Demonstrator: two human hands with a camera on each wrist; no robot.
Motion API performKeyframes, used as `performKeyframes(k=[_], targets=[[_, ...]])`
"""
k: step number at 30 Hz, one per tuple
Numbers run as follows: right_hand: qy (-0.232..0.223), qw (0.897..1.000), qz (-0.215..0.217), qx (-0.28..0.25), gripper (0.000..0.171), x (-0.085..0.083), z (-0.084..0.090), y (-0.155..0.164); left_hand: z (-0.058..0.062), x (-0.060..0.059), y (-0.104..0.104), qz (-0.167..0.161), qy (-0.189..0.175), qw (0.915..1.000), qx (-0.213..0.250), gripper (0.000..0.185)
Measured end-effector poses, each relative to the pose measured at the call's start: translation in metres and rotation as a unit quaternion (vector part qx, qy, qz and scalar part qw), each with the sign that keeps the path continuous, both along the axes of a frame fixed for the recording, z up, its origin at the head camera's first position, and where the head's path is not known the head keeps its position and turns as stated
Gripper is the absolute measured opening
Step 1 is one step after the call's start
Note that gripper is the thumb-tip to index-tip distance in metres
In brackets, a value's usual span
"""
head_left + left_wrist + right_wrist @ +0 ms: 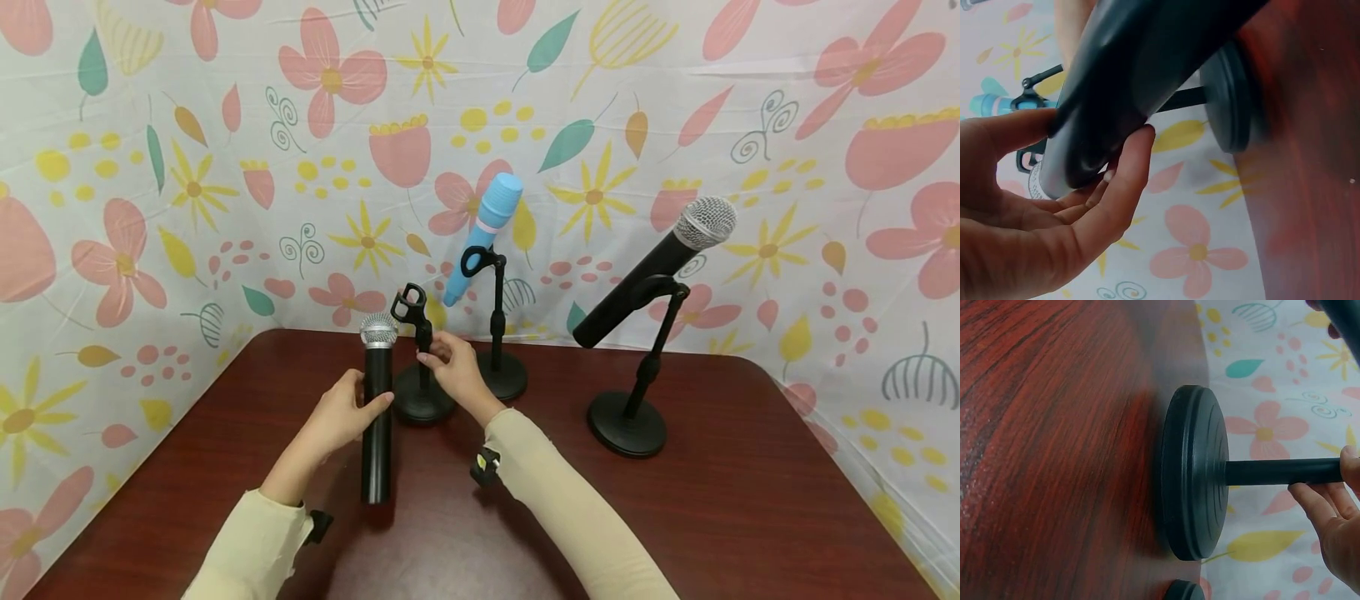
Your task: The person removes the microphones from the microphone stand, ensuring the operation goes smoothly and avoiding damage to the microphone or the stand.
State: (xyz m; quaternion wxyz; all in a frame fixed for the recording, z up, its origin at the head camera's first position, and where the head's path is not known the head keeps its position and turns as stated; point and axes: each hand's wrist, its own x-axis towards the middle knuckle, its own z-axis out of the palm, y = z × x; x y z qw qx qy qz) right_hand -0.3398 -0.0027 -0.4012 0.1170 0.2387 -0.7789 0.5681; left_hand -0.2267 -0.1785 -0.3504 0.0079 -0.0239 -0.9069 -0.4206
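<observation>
My left hand grips a black microphone with a silver mesh head, thumb across the front of its body and fingers behind. The microphone stands nearly upright, head at the top. Just behind it is a small black microphone stand with a round base and an open clip that holds nothing. Thumb and fingers of my right hand pinch this stand's post below the clip. In the right wrist view the post rises from the base, with my fingertips around it.
Right beside, a second stand carries a light blue microphone. Farther right, a third stand bears another black microphone, tilted. All are on a dark red-brown table, backed by a flower-patterned cloth.
</observation>
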Motion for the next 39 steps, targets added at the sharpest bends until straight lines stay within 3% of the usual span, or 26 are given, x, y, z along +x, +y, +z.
performKeyframes(k=[5,17,39], targets=[[-0.006,1.0,-0.004,0.003,0.017,-0.001,-0.001,-0.001,-0.011,-0.001,0.0,-0.016,-0.043,0.9989,0.009,0.045],[-0.016,1.0,-0.011,0.006,0.022,-0.004,0.002,-0.002,-0.028,0.006,0.004,-0.028,-0.087,0.9958,0.001,0.041],[-0.008,1.0,-0.024,0.009,0.023,-0.011,-0.001,-0.003,-0.052,0.018,0.007,-0.049,-0.125,0.9909,-0.006,0.03]])
